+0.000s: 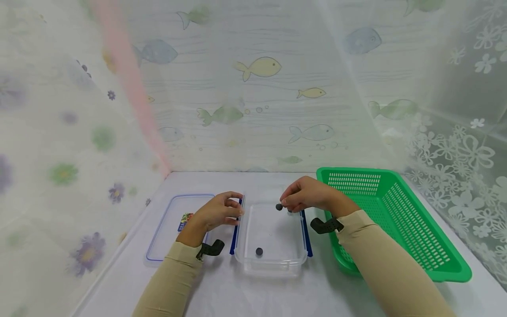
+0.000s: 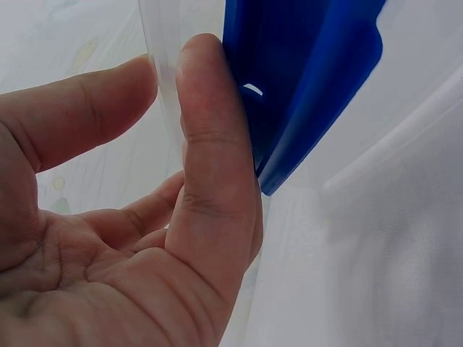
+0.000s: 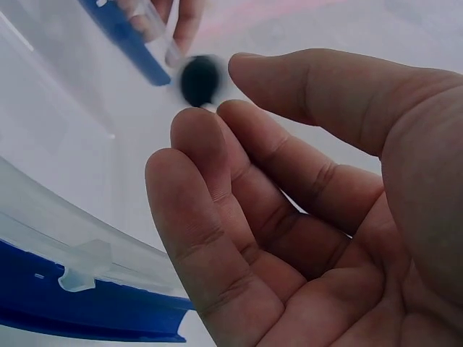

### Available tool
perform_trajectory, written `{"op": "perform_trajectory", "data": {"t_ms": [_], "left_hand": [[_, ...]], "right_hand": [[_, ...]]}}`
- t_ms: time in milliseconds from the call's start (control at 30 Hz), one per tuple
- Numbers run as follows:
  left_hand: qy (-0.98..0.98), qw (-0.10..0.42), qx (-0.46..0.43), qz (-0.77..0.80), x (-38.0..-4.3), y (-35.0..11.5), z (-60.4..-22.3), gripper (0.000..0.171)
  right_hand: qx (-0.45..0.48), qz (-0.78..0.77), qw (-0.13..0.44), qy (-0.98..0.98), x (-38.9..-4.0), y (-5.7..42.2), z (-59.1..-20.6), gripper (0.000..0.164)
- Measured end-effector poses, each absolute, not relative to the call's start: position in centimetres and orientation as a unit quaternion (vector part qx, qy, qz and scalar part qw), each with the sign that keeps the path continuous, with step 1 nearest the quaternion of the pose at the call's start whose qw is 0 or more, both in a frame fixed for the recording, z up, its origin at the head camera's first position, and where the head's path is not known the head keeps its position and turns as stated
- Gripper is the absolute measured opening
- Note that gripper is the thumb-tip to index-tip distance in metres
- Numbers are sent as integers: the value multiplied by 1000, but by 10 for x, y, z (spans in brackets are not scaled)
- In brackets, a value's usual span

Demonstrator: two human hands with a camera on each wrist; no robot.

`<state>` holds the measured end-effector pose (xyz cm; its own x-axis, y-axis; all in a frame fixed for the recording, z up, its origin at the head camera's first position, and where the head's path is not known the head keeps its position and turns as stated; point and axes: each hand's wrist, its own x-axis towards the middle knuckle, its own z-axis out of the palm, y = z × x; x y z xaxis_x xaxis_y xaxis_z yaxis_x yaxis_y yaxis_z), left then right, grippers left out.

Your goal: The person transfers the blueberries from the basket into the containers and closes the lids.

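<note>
Clear container (image 1: 273, 263): dark ball (image 1: 259, 251) at near end. Left hand (image 1: 219, 212) pinches container's left wall, likely steadying it. Right hand (image 1: 306, 194) above container's far right, second ball (image 1: 279, 207) at slightly parted fingers; can't tell if gripped.

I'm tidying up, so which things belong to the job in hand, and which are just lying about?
Seemingly in the job:
clear container, left hand at its side
dark ball at the right hand's fingertips
second dark ball, inside the container

Apparently lying by:
blue-edged lid
green basket
</note>
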<state>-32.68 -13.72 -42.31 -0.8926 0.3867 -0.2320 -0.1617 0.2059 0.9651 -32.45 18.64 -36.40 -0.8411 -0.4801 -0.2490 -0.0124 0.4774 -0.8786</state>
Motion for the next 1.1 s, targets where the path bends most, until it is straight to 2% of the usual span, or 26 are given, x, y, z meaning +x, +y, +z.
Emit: {"op": "perform_trajectory", "data": {"t_ms": [600,933,1100], "left_hand": [[745,224,89,621,-324,-136,-420,64],[747,221,88,621,-322,-138,-419,64],[748,220,82,620,-322,-136,-418,63]], "right_hand": [[-146,-473,241,835,-319,196,-363,22],[-143,-440,232,856,-304,228,-351,27],[-151,-415,228,867,-292,250,-343,24]]}}
